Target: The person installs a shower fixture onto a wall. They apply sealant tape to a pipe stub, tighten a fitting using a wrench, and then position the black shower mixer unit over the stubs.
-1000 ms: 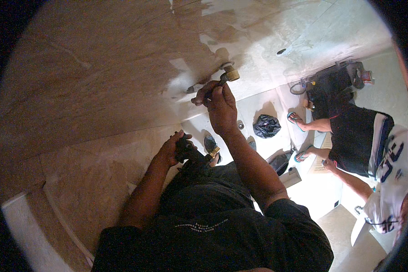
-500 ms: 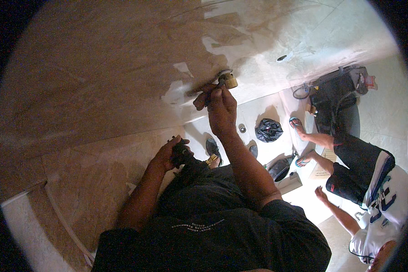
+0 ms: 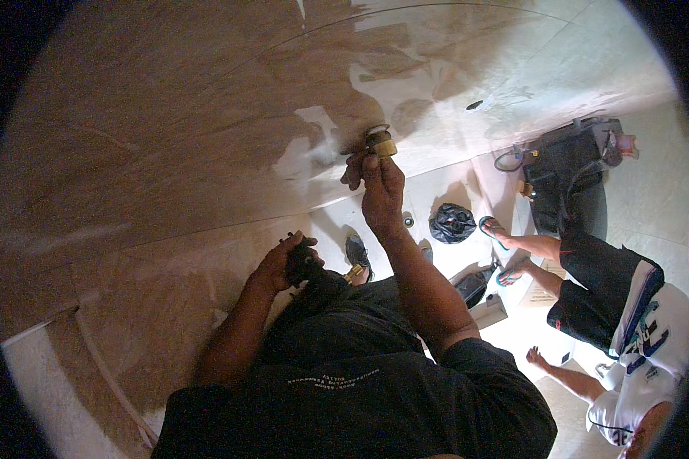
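wall (image 3: 168, 138) dim, grainy | white glare lower right | rim black, curved

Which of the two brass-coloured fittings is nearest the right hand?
The upper fitting, at the wall beside the right hand; the lower fitting is over by the left hand.

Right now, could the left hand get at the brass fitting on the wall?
Probably not easily: the left hand is holding a dark object, and the right hand is right at the brass fitting, crowding the way in.

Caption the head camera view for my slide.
Right hand at a brass-coloured fitting on the wall, left hand holding a dark object.
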Tool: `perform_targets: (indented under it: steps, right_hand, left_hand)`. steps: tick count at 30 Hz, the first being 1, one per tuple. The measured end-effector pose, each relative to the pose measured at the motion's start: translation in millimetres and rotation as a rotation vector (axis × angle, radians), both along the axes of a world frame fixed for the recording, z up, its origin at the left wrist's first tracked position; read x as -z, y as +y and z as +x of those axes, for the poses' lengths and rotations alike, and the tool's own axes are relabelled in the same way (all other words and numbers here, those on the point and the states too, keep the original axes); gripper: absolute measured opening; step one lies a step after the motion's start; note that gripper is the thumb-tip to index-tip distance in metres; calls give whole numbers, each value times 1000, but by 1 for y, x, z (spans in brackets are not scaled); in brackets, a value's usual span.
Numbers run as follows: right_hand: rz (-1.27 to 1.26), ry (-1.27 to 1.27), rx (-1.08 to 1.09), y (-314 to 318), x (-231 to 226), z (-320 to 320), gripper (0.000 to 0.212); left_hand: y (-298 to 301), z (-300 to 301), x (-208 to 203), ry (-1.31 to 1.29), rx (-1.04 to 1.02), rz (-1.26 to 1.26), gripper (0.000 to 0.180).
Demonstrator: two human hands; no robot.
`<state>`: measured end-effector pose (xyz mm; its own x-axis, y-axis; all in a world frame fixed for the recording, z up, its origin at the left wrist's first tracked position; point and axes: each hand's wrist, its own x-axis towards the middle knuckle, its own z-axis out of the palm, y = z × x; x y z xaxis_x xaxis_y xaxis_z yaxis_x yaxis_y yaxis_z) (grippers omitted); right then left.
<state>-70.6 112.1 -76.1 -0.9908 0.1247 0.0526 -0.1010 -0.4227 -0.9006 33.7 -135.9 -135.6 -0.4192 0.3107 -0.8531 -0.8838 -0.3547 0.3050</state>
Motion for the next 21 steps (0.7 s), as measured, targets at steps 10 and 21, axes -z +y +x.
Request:
perform_targets:
  steps: [10, 21]
  right_hand:
    - [-258, -73, -33, -27, -31, 12, 44]
    - [-186, -58, 56, -34, -42, 10, 49]
  left_hand:
    - [10, 2, -8, 13, -18, 49, 50]
    - [-1, 15, -11, 32, -35, -34, 56]
